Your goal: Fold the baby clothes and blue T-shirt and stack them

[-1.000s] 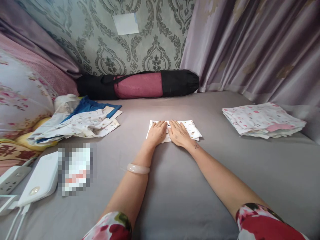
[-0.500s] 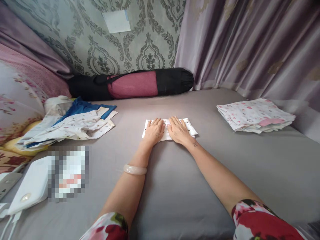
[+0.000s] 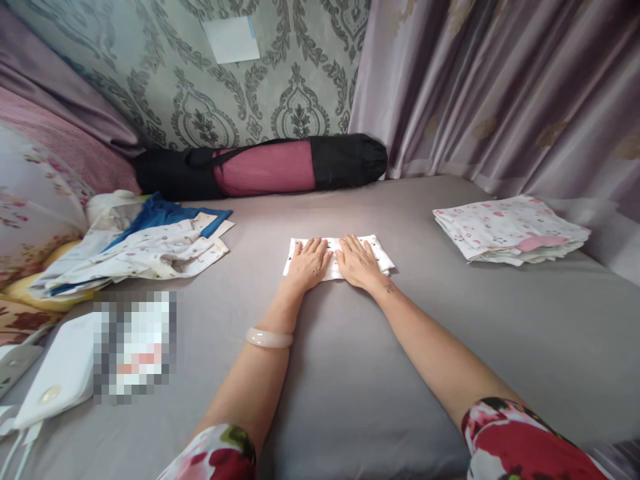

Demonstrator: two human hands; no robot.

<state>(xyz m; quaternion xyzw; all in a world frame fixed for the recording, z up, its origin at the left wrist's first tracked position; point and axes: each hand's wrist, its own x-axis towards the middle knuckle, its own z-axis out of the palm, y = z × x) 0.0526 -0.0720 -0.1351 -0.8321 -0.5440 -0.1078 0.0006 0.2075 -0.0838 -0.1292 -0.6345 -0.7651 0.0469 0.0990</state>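
- The folded printed cloth [image 3: 333, 269] lies on the grey sheet [image 3: 340, 367].
- The left hand [image 3: 310, 262] and right hand [image 3: 357, 262] rest flat on it, fingers slightly spread, gripping nothing.
- It looks light, soft and limp; layers could slide apart.
- Best hold: both short ends, all layers pinched together.

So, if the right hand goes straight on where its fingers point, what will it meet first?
Beyond the folded cloth under it, the right hand would probably meet the long bag, though depth is unclear.
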